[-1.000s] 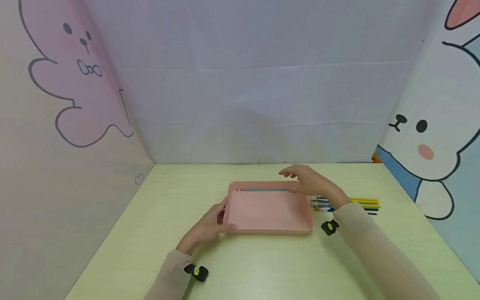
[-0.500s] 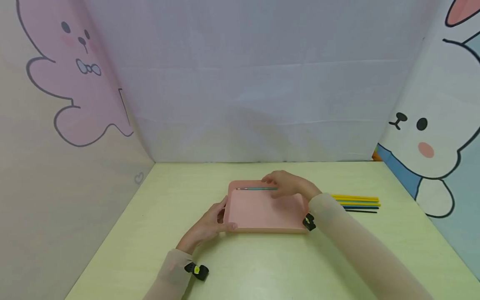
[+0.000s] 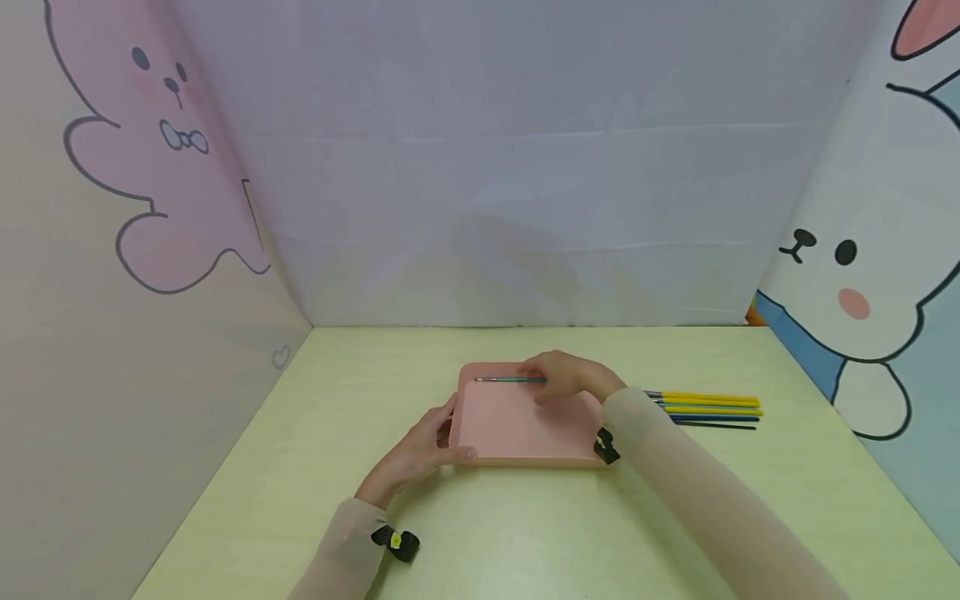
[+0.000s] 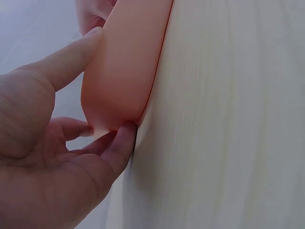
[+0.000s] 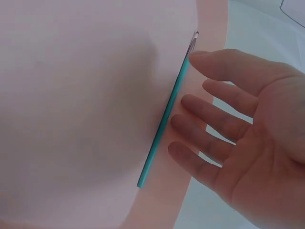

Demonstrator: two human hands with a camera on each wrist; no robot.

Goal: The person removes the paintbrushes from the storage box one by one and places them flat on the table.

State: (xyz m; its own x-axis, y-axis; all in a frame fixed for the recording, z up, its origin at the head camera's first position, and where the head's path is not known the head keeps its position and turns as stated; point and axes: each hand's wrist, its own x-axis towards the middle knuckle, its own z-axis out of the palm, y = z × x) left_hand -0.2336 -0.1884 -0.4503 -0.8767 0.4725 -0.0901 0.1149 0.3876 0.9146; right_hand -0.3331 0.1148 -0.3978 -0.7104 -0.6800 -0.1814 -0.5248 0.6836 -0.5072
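A shallow pink tray (image 3: pixel 510 433) sits on the table, and my left hand (image 3: pixel 412 454) holds its left end. In the left wrist view the thumb lies on the tray's rim, with the fingers against the corner wall below. A thin paintbrush (image 5: pixel 164 114) with a teal handle lies inside the tray along the far wall, its bristle end to the left. My right hand (image 3: pixel 562 379) is over the far side of the tray, hiding the brush's right part in the head view. From the right wrist, the fingers (image 5: pixel 217 117) look spread and loosely bent beside the handle, the thumb close to the ferrule.
Several paintbrushes (image 3: pixel 712 407) with yellow, blue and dark handles lie side by side on the table right of the tray, partly behind the right sleeve. A pale wall (image 3: pixel 517 208) borders the table (image 3: pixel 352 392) at the back, with cartoon-printed walls at both sides.
My right hand has moved left and slightly down, from above the tray's far right corner to the teal brush. The left hand stays on the tray, which has not moved.
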